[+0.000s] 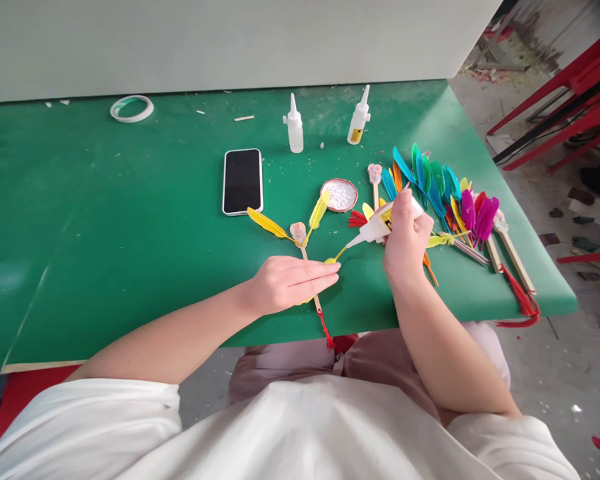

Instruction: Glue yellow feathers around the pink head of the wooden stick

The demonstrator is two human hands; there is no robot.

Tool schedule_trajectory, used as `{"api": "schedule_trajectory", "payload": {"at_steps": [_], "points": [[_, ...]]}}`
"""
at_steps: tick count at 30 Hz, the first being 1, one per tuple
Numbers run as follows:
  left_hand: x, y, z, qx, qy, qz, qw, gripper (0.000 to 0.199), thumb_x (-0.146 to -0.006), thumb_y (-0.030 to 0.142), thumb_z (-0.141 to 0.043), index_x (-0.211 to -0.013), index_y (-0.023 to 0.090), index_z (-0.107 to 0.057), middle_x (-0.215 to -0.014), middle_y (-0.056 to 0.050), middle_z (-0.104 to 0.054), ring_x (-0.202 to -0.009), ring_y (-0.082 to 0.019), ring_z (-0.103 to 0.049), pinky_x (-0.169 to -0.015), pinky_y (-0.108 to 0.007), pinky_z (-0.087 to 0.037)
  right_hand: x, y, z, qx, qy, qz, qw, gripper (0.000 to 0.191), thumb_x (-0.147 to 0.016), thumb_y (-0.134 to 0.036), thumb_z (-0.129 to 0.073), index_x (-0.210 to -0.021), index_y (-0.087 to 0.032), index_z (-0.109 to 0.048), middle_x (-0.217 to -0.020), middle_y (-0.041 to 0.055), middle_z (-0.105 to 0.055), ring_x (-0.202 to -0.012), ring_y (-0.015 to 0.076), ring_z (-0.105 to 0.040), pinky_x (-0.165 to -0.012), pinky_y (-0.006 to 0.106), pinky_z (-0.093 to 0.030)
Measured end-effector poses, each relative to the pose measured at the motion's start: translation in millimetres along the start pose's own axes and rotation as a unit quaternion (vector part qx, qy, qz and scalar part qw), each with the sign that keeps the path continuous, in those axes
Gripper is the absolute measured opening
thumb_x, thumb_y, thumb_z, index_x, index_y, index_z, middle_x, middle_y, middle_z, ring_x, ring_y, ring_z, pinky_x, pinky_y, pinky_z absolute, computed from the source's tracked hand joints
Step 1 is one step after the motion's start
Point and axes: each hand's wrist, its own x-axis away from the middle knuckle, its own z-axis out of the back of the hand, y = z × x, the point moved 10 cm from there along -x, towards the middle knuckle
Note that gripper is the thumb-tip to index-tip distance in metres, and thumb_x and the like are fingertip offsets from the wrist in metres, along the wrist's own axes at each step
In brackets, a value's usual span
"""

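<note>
My left hand (294, 283) is closed on a yellow feather (331, 261), whose quill sticks out to the right past the fingertips. My right hand (407, 237) grips a white glue bottle (375, 229), tilted so its nozzle meets or nearly meets the quill end. Under my left hand lies a wooden stick (317, 301) with a patterned head (298, 232) and a red tassel (325, 330). Two feathers, an orange-yellow one (267, 223) and a yellow-green one (319, 209), fan out from that head. The rest of the held feather is hidden by my fingers.
Behind my hands lie a phone (243, 181) and a shallow dish of small white pieces (341, 195). Two more glue bottles (295, 127) stand farther back, near a tape roll (131, 109). Colourful feathers (433, 180) and tasselled sticks (515, 257) cover the right side of the green table (130, 220).
</note>
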Motion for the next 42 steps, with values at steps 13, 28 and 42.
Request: {"api": "schedule_trajectory", "payload": {"at_steps": [13, 28, 42], "points": [[-1, 2, 1.8, 0.007, 0.003, -0.004, 1.000, 0.021, -0.076, 0.006, -0.061, -0.096, 0.012, -0.064, -0.099, -0.010, -0.067, -0.090, -0.014, -0.064, -0.067, -0.020, -0.054, -3, -3, 3, 0.002, 0.018, 0.018, 1.000, 0.048, -0.082, -0.058, -0.035, -0.057, -0.020, -0.049, -0.048, -0.0030, -0.038, -0.042, 0.0086, -0.040, -0.040, 0.026, -0.027], [-1, 0, 1.3, 0.004, 0.001, 0.001, 1.000, 0.019, -0.078, 0.008, -0.059, -0.096, 0.013, -0.064, -0.100, -0.009, -0.067, -0.090, -0.014, -0.064, -0.068, -0.020, -0.055, 10, -27, -1, 0.021, -0.007, 0.067, 0.998, 0.045, -0.082, -0.053, -0.042, -0.053, -0.020, -0.048, -0.047, -0.0025, -0.038, -0.045, 0.0101, -0.040, -0.043, 0.027, -0.029], [-1, 0, 2.4, 0.009, 0.010, 0.006, 1.000, 0.021, -0.077, 0.006, -0.060, -0.097, 0.011, -0.063, -0.099, -0.010, -0.067, -0.091, -0.014, -0.064, -0.072, -0.020, -0.055, 9, -28, 9, 0.029, 0.040, 0.061, 0.997, 0.046, -0.080, -0.055, -0.044, -0.050, -0.020, -0.046, -0.046, -0.0022, -0.039, -0.044, 0.0115, -0.041, -0.043, 0.028, -0.028]]}}
